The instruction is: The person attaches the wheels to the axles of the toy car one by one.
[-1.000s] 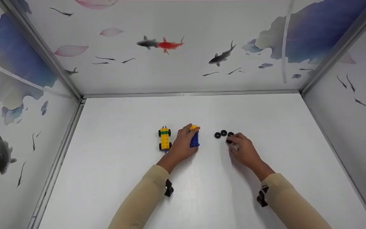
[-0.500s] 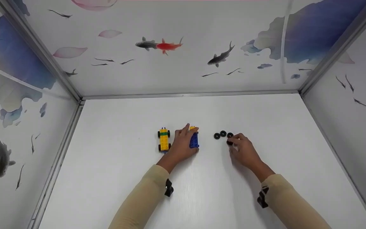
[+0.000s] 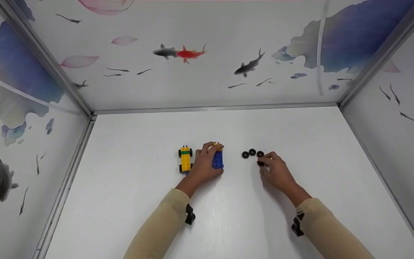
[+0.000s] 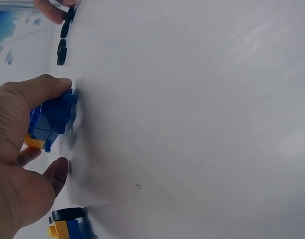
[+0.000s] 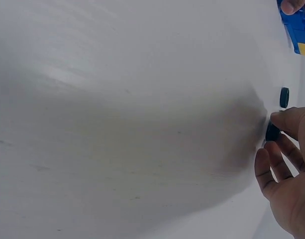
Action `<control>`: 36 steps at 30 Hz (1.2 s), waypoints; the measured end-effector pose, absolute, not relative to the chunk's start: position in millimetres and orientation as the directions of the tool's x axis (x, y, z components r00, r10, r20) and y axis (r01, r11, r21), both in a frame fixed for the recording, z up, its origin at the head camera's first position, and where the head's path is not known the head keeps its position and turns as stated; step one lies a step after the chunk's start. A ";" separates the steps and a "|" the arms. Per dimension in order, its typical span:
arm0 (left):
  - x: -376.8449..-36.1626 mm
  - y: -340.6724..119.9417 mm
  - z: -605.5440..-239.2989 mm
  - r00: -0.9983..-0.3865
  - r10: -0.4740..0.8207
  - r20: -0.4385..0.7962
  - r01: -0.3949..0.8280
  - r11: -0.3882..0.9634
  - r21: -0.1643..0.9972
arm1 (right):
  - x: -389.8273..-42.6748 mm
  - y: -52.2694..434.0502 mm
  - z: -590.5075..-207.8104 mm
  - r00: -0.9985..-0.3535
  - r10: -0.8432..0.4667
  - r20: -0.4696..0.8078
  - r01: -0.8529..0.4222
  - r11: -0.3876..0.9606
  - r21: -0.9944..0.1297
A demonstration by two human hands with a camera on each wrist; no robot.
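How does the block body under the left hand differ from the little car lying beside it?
The blue block body is mostly blue with a yellow far end and shows no wheels; the yellow car is yellow with a green band and black wheels fitted. The left hand grips the blue block body, while the yellow car lies untouched. Both lie lengthwise on the white table.

Right hand [image 5: 286, 184] pinches a black wheel [image 5: 272, 132] — another wheel [image 5: 284, 97] just beyond.

The bench [image 3: 228, 223] is matt white with a faint wood grain. On it, the blue block [image 3: 218, 159] and the toy car [image 3: 185, 159] beside it are glossy plastic. The black wheels [image 3: 252, 152] look like dull rubber.
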State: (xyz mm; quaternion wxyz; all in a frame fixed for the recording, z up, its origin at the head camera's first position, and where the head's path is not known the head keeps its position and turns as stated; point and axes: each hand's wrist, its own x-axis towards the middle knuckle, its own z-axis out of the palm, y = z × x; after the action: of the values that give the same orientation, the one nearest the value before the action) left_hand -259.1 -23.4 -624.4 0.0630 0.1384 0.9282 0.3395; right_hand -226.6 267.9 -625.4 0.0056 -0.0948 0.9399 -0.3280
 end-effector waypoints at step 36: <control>-251.5 -33.4 -601.4 -0.976 0.216 0.032 0.077 0.203 0.976 | -225.3 266.8 -626.0 -0.976 -0.196 0.091 -0.212 0.775 -0.595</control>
State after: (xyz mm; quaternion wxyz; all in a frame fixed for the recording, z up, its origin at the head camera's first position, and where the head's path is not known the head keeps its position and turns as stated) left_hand -251.5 -33.4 -601.4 0.0559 0.0946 0.7734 0.6243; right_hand -225.3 266.8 -626.0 -0.0120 -0.1083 0.9420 -0.3174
